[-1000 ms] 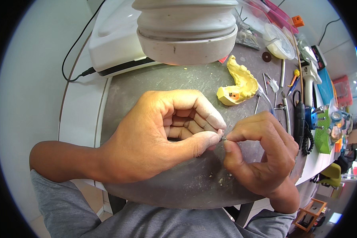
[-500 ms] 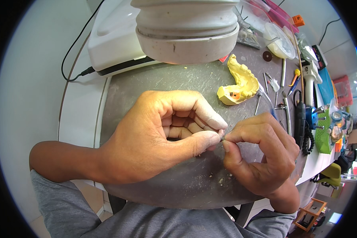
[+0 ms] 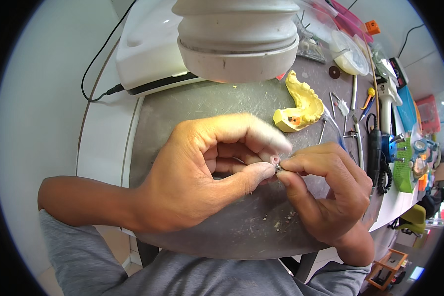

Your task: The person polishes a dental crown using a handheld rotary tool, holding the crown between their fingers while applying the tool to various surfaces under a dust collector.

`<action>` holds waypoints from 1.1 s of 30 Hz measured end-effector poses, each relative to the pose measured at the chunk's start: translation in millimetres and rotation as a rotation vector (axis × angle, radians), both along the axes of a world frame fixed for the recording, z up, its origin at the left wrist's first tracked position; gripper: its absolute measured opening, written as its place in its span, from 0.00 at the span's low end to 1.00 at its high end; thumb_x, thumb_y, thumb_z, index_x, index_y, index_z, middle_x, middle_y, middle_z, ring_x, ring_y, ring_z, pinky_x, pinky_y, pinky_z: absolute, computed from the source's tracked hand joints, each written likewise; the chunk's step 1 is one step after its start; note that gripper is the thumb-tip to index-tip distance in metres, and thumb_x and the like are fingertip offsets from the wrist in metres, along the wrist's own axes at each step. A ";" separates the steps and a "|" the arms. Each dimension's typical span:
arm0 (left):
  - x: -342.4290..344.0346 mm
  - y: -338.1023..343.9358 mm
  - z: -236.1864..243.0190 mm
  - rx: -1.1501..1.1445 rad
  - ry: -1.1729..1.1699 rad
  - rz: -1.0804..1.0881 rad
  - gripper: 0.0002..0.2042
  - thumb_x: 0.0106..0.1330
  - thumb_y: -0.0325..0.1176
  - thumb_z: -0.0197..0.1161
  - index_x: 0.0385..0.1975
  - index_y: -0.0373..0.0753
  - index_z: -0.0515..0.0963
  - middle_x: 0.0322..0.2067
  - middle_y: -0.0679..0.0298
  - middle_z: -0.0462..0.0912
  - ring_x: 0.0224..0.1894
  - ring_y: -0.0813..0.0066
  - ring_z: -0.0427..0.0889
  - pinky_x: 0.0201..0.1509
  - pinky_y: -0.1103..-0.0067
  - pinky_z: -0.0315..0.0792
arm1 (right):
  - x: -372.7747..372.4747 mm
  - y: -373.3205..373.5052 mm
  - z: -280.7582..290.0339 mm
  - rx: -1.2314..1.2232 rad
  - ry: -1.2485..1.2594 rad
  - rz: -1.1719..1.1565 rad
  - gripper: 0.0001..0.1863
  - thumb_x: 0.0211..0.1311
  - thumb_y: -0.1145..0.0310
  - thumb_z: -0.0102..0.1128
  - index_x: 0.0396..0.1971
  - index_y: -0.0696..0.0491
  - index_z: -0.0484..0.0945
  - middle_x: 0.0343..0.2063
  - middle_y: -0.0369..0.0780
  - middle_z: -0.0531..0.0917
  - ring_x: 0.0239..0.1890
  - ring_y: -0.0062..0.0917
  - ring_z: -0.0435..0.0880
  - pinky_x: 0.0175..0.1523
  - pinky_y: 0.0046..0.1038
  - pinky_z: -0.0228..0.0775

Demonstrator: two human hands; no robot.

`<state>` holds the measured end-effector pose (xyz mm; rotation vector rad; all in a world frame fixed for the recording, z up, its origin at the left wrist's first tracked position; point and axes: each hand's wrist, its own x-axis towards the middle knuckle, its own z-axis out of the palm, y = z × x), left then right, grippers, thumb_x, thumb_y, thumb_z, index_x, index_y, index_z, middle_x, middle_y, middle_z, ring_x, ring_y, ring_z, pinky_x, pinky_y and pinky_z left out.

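Above the dark worktop [image 3: 232, 241], my two hands meet fingertip to fingertip. Curled in a loose ring, my left hand [image 3: 202, 172] grips a small pale pink piece with a hole in its end [image 3: 275, 160], like a dental crown; its fingertips are dusty white. My right hand [image 3: 325, 187] pinches a tiny metal piece [image 3: 278, 167] between thumb and forefinger, right against the pink piece. Fingers cover most of both pieces. Beyond my hands lies a yellow dental cast [image 3: 308, 104] with an orange-ringed hole at its near left end.
A white ribbed suction hose [image 3: 237, 56] hangs over the far worktop, beside a white machine [image 3: 153, 54] with a black cable. Thin hand tools [image 3: 354, 91], a black corded handpiece [image 3: 375, 153] and a green perforated holder [image 3: 403, 170] crowd the right. Crumbs [image 3: 277, 224] lie near the front edge.
My left forefinger has lifted off the pink piece, baring its hole. The metal piece in my right fingers shows more clearly. The whole view has shifted slightly.
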<state>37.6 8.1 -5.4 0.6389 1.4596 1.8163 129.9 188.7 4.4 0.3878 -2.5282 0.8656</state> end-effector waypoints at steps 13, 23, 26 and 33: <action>-3.2 -3.6 2.0 -0.014 -0.043 -0.059 0.08 0.62 0.18 0.61 0.39 0.29 0.73 0.39 0.55 0.80 0.45 0.73 0.81 0.50 0.77 0.80 | 1.4 -1.3 1.6 -0.006 0.024 -0.019 0.12 0.39 0.81 0.72 0.27 0.61 0.80 0.24 0.44 0.82 0.26 0.28 0.81 0.31 0.23 0.72; -3.7 -8.1 -15.3 0.079 0.273 -0.141 0.05 0.59 0.14 0.60 0.32 0.29 0.78 0.38 0.55 0.78 0.44 0.72 0.82 0.48 0.78 0.81 | 0.5 -0.9 0.2 -0.031 0.008 -0.012 0.10 0.42 0.81 0.71 0.27 0.60 0.80 0.23 0.42 0.82 0.25 0.27 0.82 0.30 0.23 0.72; -0.4 -6.4 -10.8 0.088 0.233 -0.078 0.06 0.59 0.12 0.56 0.31 0.29 0.77 0.39 0.54 0.78 0.44 0.73 0.81 0.49 0.78 0.81 | -1.5 -2.5 3.8 -0.077 -0.006 -0.015 0.09 0.43 0.81 0.71 0.27 0.61 0.79 0.24 0.42 0.83 0.25 0.26 0.82 0.30 0.22 0.71; 1.2 -3.1 -3.0 0.053 -0.043 -0.012 0.07 0.61 0.13 0.53 0.36 0.31 0.71 0.41 0.54 0.79 0.45 0.74 0.81 0.50 0.77 0.80 | -1.2 -0.7 0.0 -0.158 -0.090 -0.045 0.08 0.45 0.83 0.68 0.28 0.62 0.79 0.26 0.42 0.82 0.27 0.23 0.81 0.32 0.22 0.71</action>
